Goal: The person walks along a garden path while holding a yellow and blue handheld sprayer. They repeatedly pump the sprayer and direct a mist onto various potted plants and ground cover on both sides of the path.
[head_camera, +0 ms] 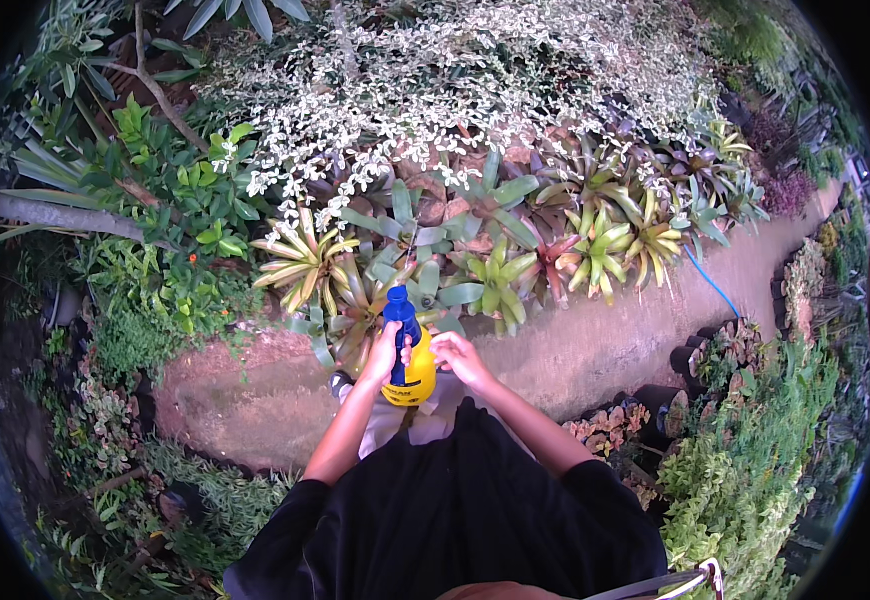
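Observation:
My left hand (384, 354) grips the blue handle of a yellow pump sprayer bottle (417, 371), its fingers wrapped around the grip. The blue sprayer head (399, 306) points away from me toward a row of bromeliads. To the right of the bottle, my right hand (462, 358) is raised with loosely curled fingers and nothing visible in it. Its fingertips are close to the bottle's side; whether they touch it I cannot tell. Just beyond the sprayer grow a grey-green bromeliad (402, 232) and a bright green one (498, 281).
A paved path (592, 345) runs beneath me, and a blue hose (711, 283) lies across it at right. White-leaved shrubs (480, 82) spread behind the bromeliads. A slanting trunk (67, 214) stands at left. Potted plants (664, 412) line the path's near edge.

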A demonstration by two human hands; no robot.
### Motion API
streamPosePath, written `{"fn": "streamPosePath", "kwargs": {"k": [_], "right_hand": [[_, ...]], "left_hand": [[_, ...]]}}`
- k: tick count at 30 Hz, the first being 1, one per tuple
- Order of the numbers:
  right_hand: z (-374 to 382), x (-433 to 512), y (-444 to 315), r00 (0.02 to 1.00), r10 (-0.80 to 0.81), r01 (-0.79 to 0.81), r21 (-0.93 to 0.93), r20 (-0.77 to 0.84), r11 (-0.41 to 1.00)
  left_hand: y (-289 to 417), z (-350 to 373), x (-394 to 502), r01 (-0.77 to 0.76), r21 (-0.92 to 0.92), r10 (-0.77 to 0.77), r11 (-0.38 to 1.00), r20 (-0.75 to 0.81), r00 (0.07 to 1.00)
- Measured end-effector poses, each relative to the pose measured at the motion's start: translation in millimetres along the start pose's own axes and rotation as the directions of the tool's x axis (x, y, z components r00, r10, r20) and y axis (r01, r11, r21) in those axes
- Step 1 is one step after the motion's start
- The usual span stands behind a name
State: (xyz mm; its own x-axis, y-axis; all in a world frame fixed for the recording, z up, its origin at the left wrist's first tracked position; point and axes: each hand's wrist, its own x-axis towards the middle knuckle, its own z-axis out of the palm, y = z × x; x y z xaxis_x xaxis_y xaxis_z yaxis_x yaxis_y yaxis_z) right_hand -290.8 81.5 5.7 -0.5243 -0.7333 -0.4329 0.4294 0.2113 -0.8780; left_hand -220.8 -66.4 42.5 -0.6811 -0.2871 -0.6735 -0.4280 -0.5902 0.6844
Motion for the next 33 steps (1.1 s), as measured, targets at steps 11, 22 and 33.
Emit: {"fn": "streamPosePath", "kwargs": {"k": [11, 22, 33], "right_hand": [[-5.7, -4.5, -1.0, 1.0, 0.009, -0.009, 0.006, -0.025, 1.0], [0.0, 1.3, -15.6, 0.999, -0.041, 0.041, -0.013, -0.008, 0.999], [-1.6, -0.9, -8.0, 0.999, -0.049, 0.049, -0.008, 0.004, 0.999]], "left_hand": [[-8.7, 6.9, 10.2, -0.07, -0.04, 0.068, 0.997, -0.044, 0.997], [-17.7, 6.3, 12.0, -0.004, -0.032, 0.004, 0.999, -0.005, 1.0], [-19.8, 8.3, 10.2, -0.046, -0.089, 0.045, 0.995, -0.017, 0.999]]}}
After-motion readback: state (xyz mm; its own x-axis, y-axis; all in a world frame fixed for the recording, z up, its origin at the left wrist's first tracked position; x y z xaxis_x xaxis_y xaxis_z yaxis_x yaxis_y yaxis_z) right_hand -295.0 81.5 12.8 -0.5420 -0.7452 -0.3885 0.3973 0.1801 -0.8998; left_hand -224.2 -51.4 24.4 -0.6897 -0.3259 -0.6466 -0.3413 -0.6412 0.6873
